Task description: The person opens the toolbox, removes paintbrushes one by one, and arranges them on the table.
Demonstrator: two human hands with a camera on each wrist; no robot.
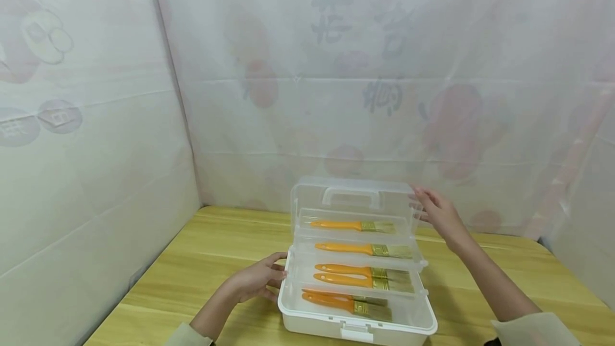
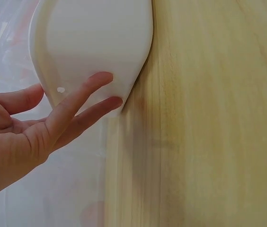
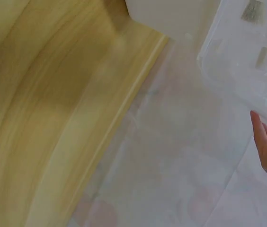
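A white plastic toolbox (image 1: 356, 322) stands open on the wooden table, its clear lid (image 1: 351, 194) raised at the back. Stepped clear trays inside hold several orange-handled paintbrushes (image 1: 355, 226). My left hand (image 1: 261, 277) rests with straight fingers against the box's left wall; in the left wrist view its fingers (image 2: 84, 101) touch the white corner (image 2: 95, 42). My right hand (image 1: 434, 208) is at the lid's right edge with fingers extended, seemingly touching it. In the right wrist view only fingertips (image 3: 261, 142) show beside the clear lid (image 3: 247, 56).
The wooden table (image 1: 216, 250) is bounded by white printed sheeting (image 1: 336, 79) at the back and both sides. Bare tabletop lies to the left and right of the box.
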